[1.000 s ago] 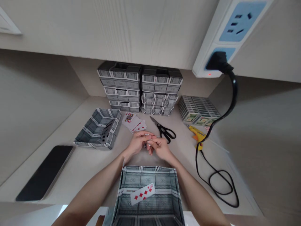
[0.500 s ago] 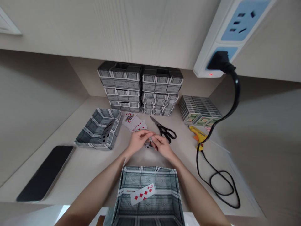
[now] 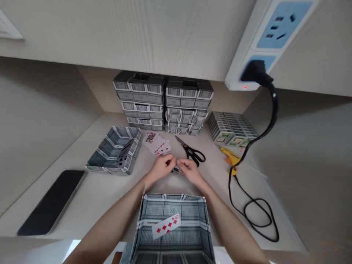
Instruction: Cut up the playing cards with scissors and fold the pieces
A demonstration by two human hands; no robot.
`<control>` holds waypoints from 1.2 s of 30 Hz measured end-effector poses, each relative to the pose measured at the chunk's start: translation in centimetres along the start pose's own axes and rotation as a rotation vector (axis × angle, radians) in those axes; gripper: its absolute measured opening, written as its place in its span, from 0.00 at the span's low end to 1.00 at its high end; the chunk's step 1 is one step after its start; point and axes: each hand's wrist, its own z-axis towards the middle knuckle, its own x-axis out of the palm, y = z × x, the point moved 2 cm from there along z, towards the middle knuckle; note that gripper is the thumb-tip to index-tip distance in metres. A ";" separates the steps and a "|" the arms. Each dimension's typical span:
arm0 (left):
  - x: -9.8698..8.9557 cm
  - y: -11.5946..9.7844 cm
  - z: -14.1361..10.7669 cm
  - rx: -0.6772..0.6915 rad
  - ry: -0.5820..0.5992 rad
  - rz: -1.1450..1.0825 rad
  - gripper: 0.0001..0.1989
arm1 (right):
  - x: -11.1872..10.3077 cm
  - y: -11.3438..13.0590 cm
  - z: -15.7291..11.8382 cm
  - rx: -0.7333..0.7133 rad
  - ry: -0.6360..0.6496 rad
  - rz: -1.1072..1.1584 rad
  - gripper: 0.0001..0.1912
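Observation:
My left hand [image 3: 162, 166] and my right hand [image 3: 188, 170] are close together above the table, fingers bent and pinched. A small part of a playing card [image 3: 175, 169] shows between them, at the fingertips of my right hand; what my left fingers grip is hidden. Nearest to me, below the hands, stands an open box made of grey-patterned playing cards [image 3: 176, 198], with a narrow six of diamonds strip [image 3: 165, 226] inside. Beyond my left hand several face-up cards [image 3: 157, 143] lie fanned. Black-handled scissors [image 3: 193, 152] lie just past my right hand.
At left are a card box [image 3: 95, 167] holding loose cards and a black phone [image 3: 52, 202]. Stacked card boxes [image 3: 143, 97] stand at the back. At right lie packed decks [image 3: 232, 128], a yellow glue gun [image 3: 230, 157] and its cord, plugged into a power strip [image 3: 249, 55].
My fingertips have drawn slightly apart, and my left fingers have curled in more. The king's corner that showed below the hands is now mostly covered. The rest stays in place.

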 end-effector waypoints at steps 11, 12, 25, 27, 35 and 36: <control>-0.3 -1.0 -0.2 0.378 -0.051 0.285 0.12 | -0.3 0.4 -0.2 0.075 0.018 0.069 0.20; -0.2 -1.0 -0.3 0.365 -0.054 0.266 0.13 | -0.3 0.4 -0.3 0.064 0.023 0.064 0.20; 0.0 -0.2 -0.1 -0.137 0.188 -0.418 0.20 | -0.8 1.4 -0.3 -0.030 0.125 -0.046 0.23; 0.1 -0.4 -0.2 -0.149 0.203 -0.465 0.20 | -0.9 1.2 -0.2 -0.038 0.098 -0.046 0.22; 0.0 0.3 0.2 -0.200 0.080 -0.505 0.20 | -0.4 1.0 -0.5 -0.161 -0.030 -0.298 0.16; 0.0 0.4 0.3 -0.198 0.061 -0.502 0.20 | -0.6 1.2 -0.5 -0.203 -0.059 -0.347 0.16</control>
